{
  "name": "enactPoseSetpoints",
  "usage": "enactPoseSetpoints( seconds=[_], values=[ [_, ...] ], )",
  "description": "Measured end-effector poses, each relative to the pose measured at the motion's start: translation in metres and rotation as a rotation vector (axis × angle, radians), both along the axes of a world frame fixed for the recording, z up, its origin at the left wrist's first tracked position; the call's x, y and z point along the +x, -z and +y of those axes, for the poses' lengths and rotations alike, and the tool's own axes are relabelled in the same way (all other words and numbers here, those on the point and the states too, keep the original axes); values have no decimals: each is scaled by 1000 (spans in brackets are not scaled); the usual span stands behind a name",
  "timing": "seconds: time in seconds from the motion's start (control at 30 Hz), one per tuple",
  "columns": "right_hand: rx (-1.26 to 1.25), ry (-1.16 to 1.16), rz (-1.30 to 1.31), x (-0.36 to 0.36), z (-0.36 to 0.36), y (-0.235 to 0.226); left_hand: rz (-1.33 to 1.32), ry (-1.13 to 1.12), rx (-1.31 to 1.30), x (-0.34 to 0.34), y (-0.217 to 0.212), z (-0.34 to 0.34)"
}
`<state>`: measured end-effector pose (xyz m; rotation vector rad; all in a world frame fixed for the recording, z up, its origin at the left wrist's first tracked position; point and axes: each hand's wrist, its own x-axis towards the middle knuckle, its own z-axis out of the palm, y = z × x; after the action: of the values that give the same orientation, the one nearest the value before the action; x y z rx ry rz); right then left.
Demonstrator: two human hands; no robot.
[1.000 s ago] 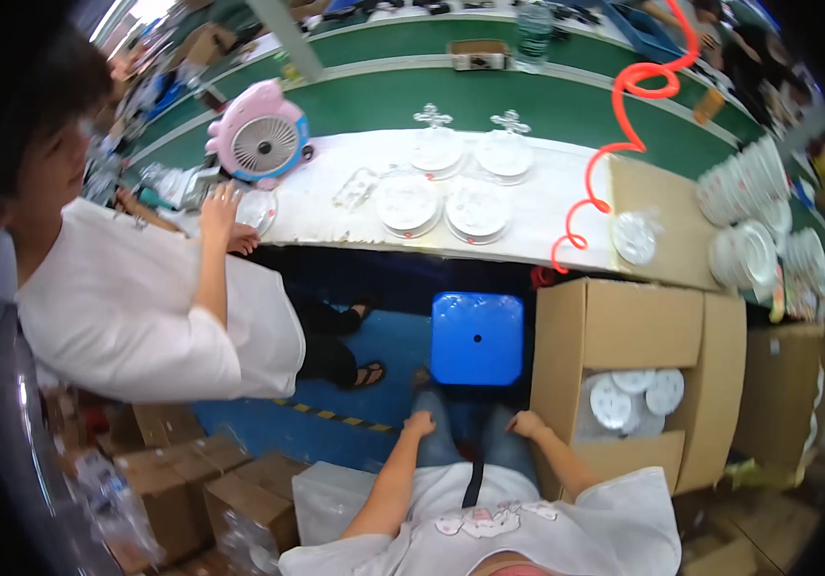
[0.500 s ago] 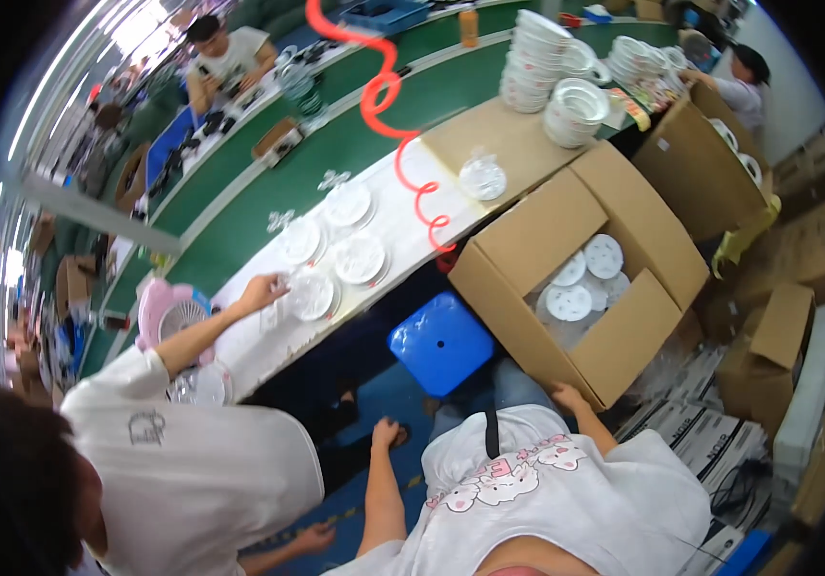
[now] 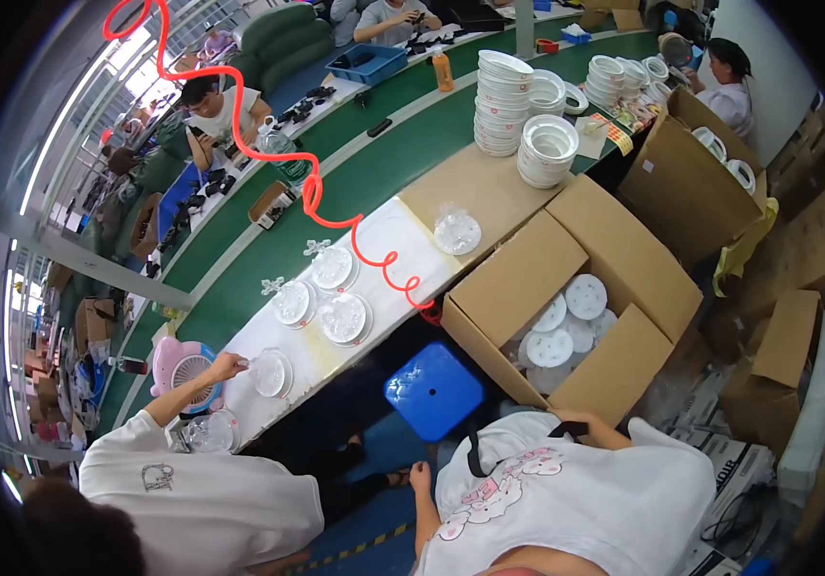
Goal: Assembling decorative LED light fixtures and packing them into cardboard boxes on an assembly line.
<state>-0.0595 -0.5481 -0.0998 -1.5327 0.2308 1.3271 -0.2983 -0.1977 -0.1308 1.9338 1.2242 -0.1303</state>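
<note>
My left hand (image 3: 419, 476) hangs on my side of the blue stool (image 3: 435, 392); fingers look curled, too small to tell if closed. Right hand (image 3: 567, 417) is at the near edge of the open cardboard box (image 3: 518, 274); fingers mostly hidden, can't tell apart or together. White discs (image 3: 585, 297) sit inside the box. Co-worker's hand (image 3: 229, 366) is beside a wrapped disc (image 3: 269, 372) on the tabletop (image 3: 316, 357).
</note>
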Motion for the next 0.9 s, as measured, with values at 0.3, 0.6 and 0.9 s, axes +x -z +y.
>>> enactPoseSetpoints(
  seconds=[0.3,0.6,0.9],
  values=[
    [-486,-93,-1267,280,0,-127,144,300,-187,34,-40,-3],
    [-1029,168,-1487,507,-15,-172,62,251,0,63,-117,48],
    [-1109,-193,-1211,535,20,-176,594,1221,309,-101,-232,251]
  ],
)
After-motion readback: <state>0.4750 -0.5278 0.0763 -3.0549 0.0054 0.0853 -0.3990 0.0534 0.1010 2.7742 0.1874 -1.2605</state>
